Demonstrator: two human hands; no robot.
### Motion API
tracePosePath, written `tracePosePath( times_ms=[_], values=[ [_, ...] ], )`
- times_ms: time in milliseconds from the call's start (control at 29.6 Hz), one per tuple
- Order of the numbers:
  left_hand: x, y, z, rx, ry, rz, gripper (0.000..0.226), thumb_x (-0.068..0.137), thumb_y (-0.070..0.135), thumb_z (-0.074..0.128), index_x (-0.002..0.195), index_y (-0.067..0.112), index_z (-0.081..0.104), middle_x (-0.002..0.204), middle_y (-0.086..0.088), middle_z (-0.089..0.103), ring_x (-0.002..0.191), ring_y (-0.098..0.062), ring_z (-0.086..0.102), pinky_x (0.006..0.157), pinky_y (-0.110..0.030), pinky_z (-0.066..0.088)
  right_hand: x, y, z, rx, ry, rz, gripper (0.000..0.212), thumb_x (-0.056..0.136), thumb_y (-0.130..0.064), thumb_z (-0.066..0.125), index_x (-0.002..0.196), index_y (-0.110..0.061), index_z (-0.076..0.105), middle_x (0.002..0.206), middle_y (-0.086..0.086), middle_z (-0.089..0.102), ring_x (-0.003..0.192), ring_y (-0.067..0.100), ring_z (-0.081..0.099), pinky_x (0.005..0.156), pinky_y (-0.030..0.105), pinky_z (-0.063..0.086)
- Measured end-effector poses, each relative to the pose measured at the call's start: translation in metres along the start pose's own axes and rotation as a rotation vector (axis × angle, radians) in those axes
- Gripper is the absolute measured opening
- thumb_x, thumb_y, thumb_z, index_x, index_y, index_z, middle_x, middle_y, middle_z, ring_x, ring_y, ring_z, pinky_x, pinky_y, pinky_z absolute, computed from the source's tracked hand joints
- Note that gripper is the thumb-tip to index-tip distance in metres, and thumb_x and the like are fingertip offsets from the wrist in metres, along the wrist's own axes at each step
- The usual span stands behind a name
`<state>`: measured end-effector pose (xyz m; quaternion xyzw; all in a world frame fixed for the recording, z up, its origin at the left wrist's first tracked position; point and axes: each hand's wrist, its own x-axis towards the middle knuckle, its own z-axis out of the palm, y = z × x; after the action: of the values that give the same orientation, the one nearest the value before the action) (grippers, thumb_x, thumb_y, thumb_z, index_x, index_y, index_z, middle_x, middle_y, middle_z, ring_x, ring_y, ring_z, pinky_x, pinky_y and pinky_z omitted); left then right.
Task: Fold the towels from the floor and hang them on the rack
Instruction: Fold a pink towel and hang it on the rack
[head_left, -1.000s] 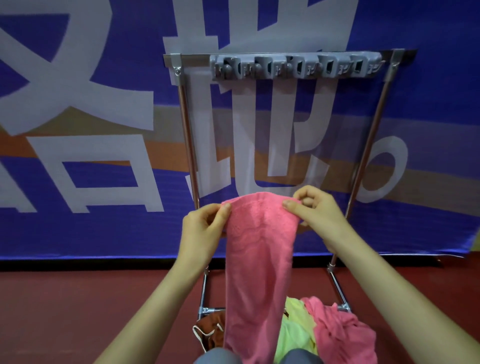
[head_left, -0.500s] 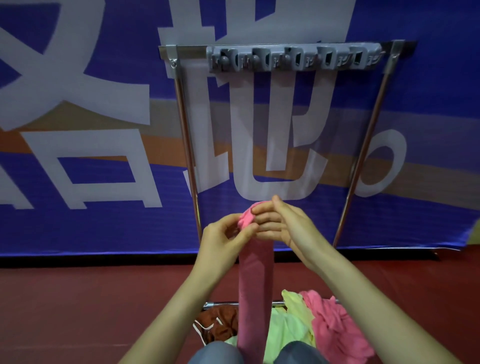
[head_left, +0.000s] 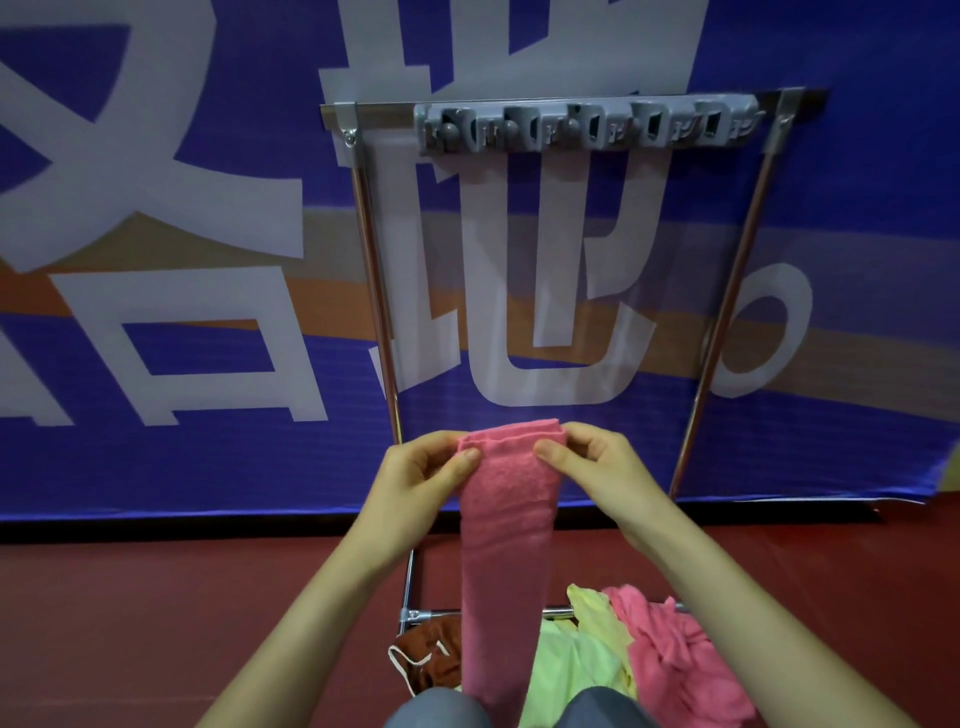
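Both hands are up in front of the rack (head_left: 363, 111), holding one pink towel (head_left: 506, 525) by its top edge. The left hand (head_left: 415, 483) pinches the left top corner and the right hand (head_left: 602, 467) pinches the right one. On each side the fingers (head_left: 470, 458) are curled and clamped on the cloth, thumbs on the near face.

The towel is already folded lengthwise into a narrow strip. It hangs straight down between the arms, and its lower end is lost behind the person's knees (head_left: 436, 709). The layer count at the top is probably three or four, but it is hard to tell.

On the floor (head_left: 156, 623) by the rack's base lie unfolded towels: a brown towel (head_left: 436, 649) at left, a yellow-green towel (head_left: 571, 670) in the middle and a crumpled pink one (head_left: 675, 660) at right. The rack's top rail is bare of towels, and a grey hook strip (head_left: 587, 124) covers most of it. A blue banner (head_left: 156, 260) hangs behind.

Judged step: a crosswise fold or the hang comes next, with most of the task left.

Risks:
- If one pinch slips, the stacked layers could fan open and the fold would be lost.
- The long tail could drag in the pile or catch the rack's low crossbar on the lift.
- The rail is well above the hands, so a reach is needed. An uneven drape could slide off, and the hooks could snag the terry.
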<state>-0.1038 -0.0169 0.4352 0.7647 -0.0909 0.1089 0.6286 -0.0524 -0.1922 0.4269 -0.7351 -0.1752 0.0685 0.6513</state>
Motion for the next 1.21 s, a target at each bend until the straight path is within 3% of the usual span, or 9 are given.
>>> tracePosePath(
  times_ms=[169,304,472,709,877,978,1046,1113,1215],
  values=[
    [-0.001,0.004,-0.009,0.007,-0.023,-0.037,0.019,0.087,0.007,0.051,0.091,0.019,0.065,0.085,0.001,0.069,0.075,-0.002,0.067,0.065,-0.012,0.052,-0.002,-0.004,0.005,0.021,0.017,-0.043,0.012,0.081,-0.013,0.062,0.079,-0.024,0.066,0.074,-0.008,0.068,0.067,-0.004,0.064,0.067,0.012,0.052],
    [0.006,0.014,-0.012,0.093,-0.083,-0.061,0.014,0.084,0.022,0.055,0.096,0.026,0.062,0.095,0.008,0.066,0.083,0.004,0.064,0.07,-0.012,0.052,-0.001,-0.011,0.01,0.022,-0.025,-0.059,0.01,0.079,-0.012,0.064,0.078,-0.021,0.068,0.07,-0.007,0.068,0.064,-0.002,0.064,0.063,0.013,0.052],
    [0.015,0.03,-0.005,0.267,-0.168,-0.06,0.027,0.077,0.044,0.054,0.094,0.026,0.066,0.092,0.006,0.069,0.088,-0.009,0.064,0.079,-0.023,0.052,-0.003,-0.019,0.014,0.011,-0.141,-0.078,0.008,0.077,-0.01,0.066,0.078,-0.018,0.07,0.065,-0.006,0.069,0.065,0.002,0.065,0.062,0.013,0.051],
    [0.015,0.027,0.0,0.337,-0.198,-0.047,0.021,0.081,0.034,0.06,0.084,0.016,0.069,0.084,-0.005,0.071,0.083,-0.02,0.066,0.079,-0.032,0.053,-0.004,-0.016,0.014,-0.085,-0.178,-0.081,0.008,0.076,-0.014,0.069,0.068,-0.016,0.068,0.052,-0.01,0.063,0.054,-0.003,0.056,0.056,0.013,0.042],
    [0.017,0.028,0.001,0.4,-0.2,-0.01,0.018,0.084,0.026,0.058,0.082,0.011,0.068,0.08,-0.009,0.07,0.076,-0.02,0.066,0.072,-0.031,0.053,-0.005,-0.014,0.014,-0.068,-0.202,-0.078,0.026,0.078,-0.008,0.066,0.058,-0.023,0.059,0.041,-0.016,0.057,0.044,-0.006,0.052,0.048,0.004,0.035],
    [0.016,0.026,0.001,0.421,-0.194,0.016,0.018,0.084,0.026,0.059,0.082,0.01,0.067,0.079,-0.009,0.069,0.075,-0.02,0.064,0.07,-0.03,0.052,-0.005,-0.011,0.014,-0.045,-0.224,-0.061,0.019,0.079,-0.009,0.066,0.065,-0.022,0.062,0.049,-0.015,0.062,0.052,-0.007,0.057,0.053,0.005,0.04],
    [0.015,0.025,0.002,0.414,-0.173,0.036,0.018,0.083,0.026,0.059,0.08,0.01,0.067,0.078,-0.008,0.068,0.07,-0.015,0.062,0.068,-0.027,0.05,-0.005,-0.004,0.013,-0.008,-0.244,-0.032,0.008,0.079,-0.009,0.065,0.08,-0.018,0.067,0.066,-0.01,0.068,0.066,-0.004,0.063,0.064,0.01,0.047],
    [0.014,0.026,0.001,0.391,-0.135,0.048,0.019,0.083,0.026,0.059,0.078,0.009,0.066,0.076,-0.008,0.067,0.066,-0.008,0.058,0.066,-0.024,0.049,-0.007,0.008,0.013,0.009,-0.274,0.008,0.012,0.081,-0.007,0.062,0.092,-0.011,0.065,0.082,-0.007,0.067,0.073,-0.003,0.064,0.072,0.013,0.051],
    [0.016,0.03,-0.004,0.363,-0.072,0.059,0.02,0.083,0.026,0.058,0.076,0.008,0.065,0.072,-0.002,0.065,0.065,-0.002,0.057,0.064,-0.019,0.047,-0.011,0.034,0.014,-0.032,-0.316,0.077,0.017,0.083,-0.006,0.06,0.1,-0.005,0.064,0.089,-0.005,0.066,0.075,-0.007,0.062,0.076,0.013,0.049]
  ],
)
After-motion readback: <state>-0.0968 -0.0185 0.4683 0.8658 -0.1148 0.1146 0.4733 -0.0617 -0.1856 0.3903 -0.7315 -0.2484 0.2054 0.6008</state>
